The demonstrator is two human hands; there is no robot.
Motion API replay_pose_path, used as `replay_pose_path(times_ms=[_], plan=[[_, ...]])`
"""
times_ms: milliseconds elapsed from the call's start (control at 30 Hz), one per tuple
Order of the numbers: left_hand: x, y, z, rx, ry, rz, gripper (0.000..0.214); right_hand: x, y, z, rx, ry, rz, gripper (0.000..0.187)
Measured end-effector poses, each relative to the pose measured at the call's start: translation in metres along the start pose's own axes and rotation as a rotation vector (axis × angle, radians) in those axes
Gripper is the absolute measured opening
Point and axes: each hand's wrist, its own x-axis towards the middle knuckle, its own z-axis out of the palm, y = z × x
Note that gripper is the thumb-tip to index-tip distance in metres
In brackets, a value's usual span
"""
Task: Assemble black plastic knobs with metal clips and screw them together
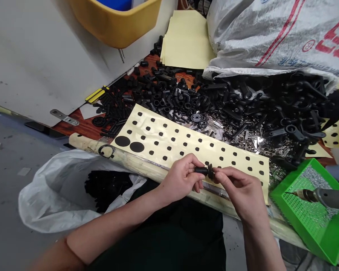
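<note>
My left hand (182,177) pinches a small black plastic part (203,170), a short stem with a round flange at its right end. My right hand (237,188) closes its fingertips on that flange end, so both hands grip the same piece. They hover over the near edge of a pale yellow sheet (169,141) dotted with black round stickers. Beyond the sheet lies a large heap of black plastic parts (243,101) mixed with shiny metal bits (257,145).
A green mesh basket (310,210) holding small metal pieces stands at the right, with a power tool (327,197) resting across it. A white plastic bag (73,192) of black parts hangs at the left. A woven sack (271,34), yellow sheets (186,41) and a yellow bin (115,22) are behind.
</note>
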Motion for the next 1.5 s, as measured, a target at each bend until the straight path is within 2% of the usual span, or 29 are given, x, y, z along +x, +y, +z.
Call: replay_pose_path(times_ms=[133,300,533,600,700,800,867,1000,1067,1233,1300,1400,1500], plan=[[-0.002,0.0,-0.001,0.005,0.029,0.01,0.011,-0.004,0.003,0.007,0.026,0.04,0.02,0.021],[-0.001,0.0,-0.001,0.033,-0.024,0.005,0.008,-0.004,0.005,0.004,0.041,0.023,-0.015,0.022],[-0.002,0.0,-0.002,0.094,-0.043,0.005,0.007,-0.004,0.006,0.001,0.049,-0.015,0.093,0.039],[-0.003,0.001,-0.003,0.135,-0.041,0.027,0.005,-0.007,0.008,0.0,-0.035,-0.01,0.034,0.036],[-0.003,0.001,-0.004,0.186,-0.061,0.053,0.006,-0.008,0.008,-0.003,-0.238,-0.02,-0.171,0.023],[-0.004,0.002,-0.004,0.178,-0.072,0.048,0.008,-0.004,0.004,-0.007,-0.364,-0.059,-0.341,0.021],[-0.004,0.002,-0.004,0.168,-0.069,0.035,0.008,-0.001,0.002,-0.009,-0.369,-0.095,-0.334,0.021],[-0.004,0.002,-0.005,0.192,-0.078,0.014,0.008,0.004,0.002,-0.012,-0.285,-0.154,-0.161,0.02],[-0.003,0.001,-0.005,0.202,-0.076,0.016,0.009,0.004,0.004,-0.011,-0.272,-0.164,-0.143,0.02],[0.0,0.004,-0.006,0.066,-0.12,-0.013,0.009,-0.001,0.003,-0.009,-0.416,-0.137,-0.419,0.02],[0.001,0.005,-0.006,0.026,-0.133,-0.013,0.009,-0.003,0.002,-0.008,-0.449,-0.13,-0.469,0.02],[0.0,0.004,-0.006,0.04,-0.122,0.009,0.009,-0.003,0.001,-0.006,-0.387,-0.122,-0.391,0.02],[-0.002,0.0,-0.005,0.153,-0.074,0.051,0.01,-0.001,0.004,-0.001,-0.226,-0.114,-0.156,0.025]])
